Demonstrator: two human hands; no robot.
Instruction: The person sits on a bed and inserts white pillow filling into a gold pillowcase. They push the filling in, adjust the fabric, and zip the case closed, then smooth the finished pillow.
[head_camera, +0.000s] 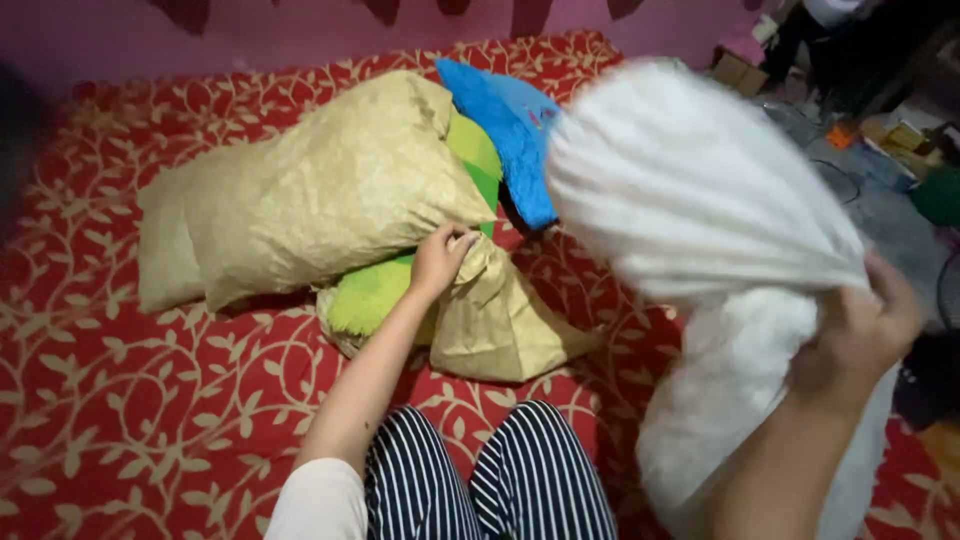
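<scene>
Left hand (440, 258): your fingers pinch the gathered neck of the gold pillowcase (500, 320), centre of the frame on the bed (120, 400).
Right hand (862, 335): clenched on a white pillow (690, 190), right of the frame, blurred.
Handling: light, soft, floppy; likely best gripped by bunched cloth or a corner.
Count: one gold pillow (310, 185), one green (365, 295), one blue (510, 130), one white.

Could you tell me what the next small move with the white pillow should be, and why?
Probably lower the white pillow onto the bare red bedsheet in front of the knees. The right hand holds it raised and blurred in mid-air, gripped at a bunched part, while the left hand is busy pinching the beige pillowcase, so it cannot help steady it.
</scene>
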